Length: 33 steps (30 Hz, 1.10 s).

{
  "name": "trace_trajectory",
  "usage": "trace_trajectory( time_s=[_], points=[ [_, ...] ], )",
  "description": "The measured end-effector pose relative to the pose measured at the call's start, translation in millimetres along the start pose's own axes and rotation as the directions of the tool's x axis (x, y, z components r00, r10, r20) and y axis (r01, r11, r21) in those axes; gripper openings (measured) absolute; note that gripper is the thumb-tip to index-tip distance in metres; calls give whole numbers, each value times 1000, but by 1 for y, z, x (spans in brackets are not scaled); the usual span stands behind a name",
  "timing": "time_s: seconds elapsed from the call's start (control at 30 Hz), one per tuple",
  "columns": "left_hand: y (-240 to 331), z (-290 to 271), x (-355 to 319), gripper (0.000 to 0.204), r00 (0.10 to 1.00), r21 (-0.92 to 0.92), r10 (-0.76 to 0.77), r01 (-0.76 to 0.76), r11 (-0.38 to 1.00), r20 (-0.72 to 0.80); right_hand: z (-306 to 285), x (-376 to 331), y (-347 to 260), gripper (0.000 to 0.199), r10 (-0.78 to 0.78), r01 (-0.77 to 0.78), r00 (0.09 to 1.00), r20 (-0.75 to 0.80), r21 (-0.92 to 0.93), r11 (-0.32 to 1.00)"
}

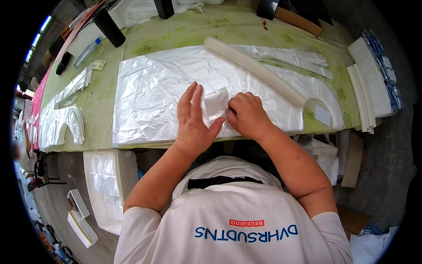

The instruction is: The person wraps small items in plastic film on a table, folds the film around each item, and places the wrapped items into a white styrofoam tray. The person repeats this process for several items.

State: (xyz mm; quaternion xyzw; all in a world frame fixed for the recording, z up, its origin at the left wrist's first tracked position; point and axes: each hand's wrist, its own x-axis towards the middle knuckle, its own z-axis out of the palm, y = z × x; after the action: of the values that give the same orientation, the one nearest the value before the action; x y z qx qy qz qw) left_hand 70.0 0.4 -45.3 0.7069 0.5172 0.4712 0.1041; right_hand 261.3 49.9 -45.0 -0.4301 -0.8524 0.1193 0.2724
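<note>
A stack of thin, glossy white plastic bags (149,94) lies flat on the table in front of me, with a curved handle cutout at its right end. My left hand (193,119) rests over the middle of the stack, fingers stretched out and thumb apart, holding nothing. Just to its right, my right hand (247,114) is closed, its thumb and fingers pinched at a small raised fold of the plastic bag. The fingertips partly hide that fold. A long pale tube (255,70) lies diagonally across the stack, beyond my right hand.
A green patterned cloth (101,119) covers the table. More plastic pieces (70,125) lie at the left, near a clear bottle (88,53) and a black cylinder (108,28). A white card (322,115) sits inside the cutout. Below the table's edge stands a white bin (125,169).
</note>
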Motion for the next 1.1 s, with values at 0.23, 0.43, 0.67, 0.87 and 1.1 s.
trace_trajectory(
  time_s=[0.23, 0.43, 0.67, 0.87, 1.1],
  points=[
    [-3, -25, -9, 35, 953, 162, 21, -73, 984, 302, -15, -24, -3, 24, -122, 131, 989, -79, 127, 983],
    [3, -29, -6, 32, 936, 183, 1, -70, 981, 352, -16, -24, -1, 33, -107, 108, 994, -15, 176, 979],
    [0, -31, 1, 28, 920, 152, 34, -101, 983, 391, -14, -23, 0, 18, -116, 111, 993, 27, 141, 984],
    [-3, -30, -3, 36, 930, 129, -36, -13, 992, 367, -14, -22, -1, 15, -110, 106, 994, 23, 122, 987],
    [-1, -25, -1, 41, 943, 115, -121, 89, 989, 311, -16, -19, -4, 9, -26, 24, 999, 21, 82, 996]
  ],
)
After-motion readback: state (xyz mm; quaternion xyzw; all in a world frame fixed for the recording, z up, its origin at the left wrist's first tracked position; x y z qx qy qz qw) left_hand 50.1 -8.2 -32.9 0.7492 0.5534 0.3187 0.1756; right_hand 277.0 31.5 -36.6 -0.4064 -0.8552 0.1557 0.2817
